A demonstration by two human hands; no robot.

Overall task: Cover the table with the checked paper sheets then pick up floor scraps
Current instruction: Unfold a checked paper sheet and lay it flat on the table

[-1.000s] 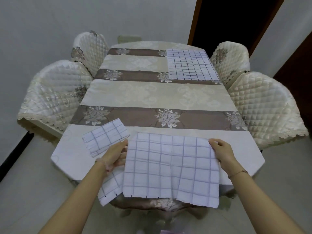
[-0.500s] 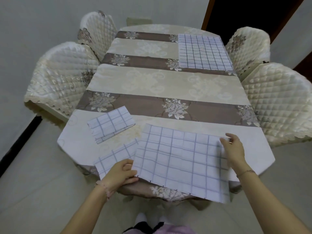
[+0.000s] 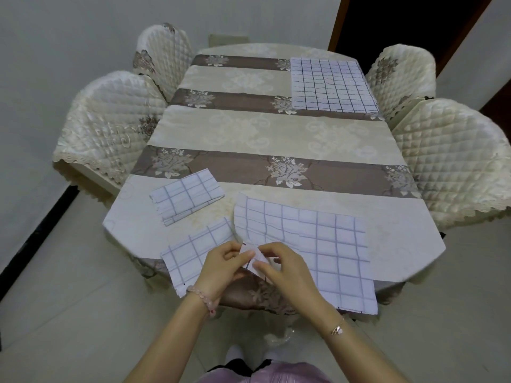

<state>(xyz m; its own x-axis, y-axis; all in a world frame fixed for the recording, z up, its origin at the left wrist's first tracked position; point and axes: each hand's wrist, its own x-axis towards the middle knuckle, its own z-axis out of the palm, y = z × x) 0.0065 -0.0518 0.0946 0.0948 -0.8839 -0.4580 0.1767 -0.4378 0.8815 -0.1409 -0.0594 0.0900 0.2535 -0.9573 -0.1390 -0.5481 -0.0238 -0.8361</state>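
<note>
One spread sheet [image 3: 333, 87] covers the counter's [image 3: 276, 139] far right corner; most of it is uncovered. The left hand [image 3: 221, 268] and right hand [image 3: 279, 268] pinch the near-edge sheet's [image 3: 318, 250] corner. Floor pickup looks unstarted.

No legible text, label, number or sign is showing anywhere on the sheets [image 3: 326, 244], tablecloth [image 3: 262, 131] or chairs [image 3: 110, 125].

Pale walls [image 3: 69, 37], tiled floor [image 3: 69, 313], four quilted chairs [image 3: 110, 128], dark doorway [image 3: 401, 20]
</note>
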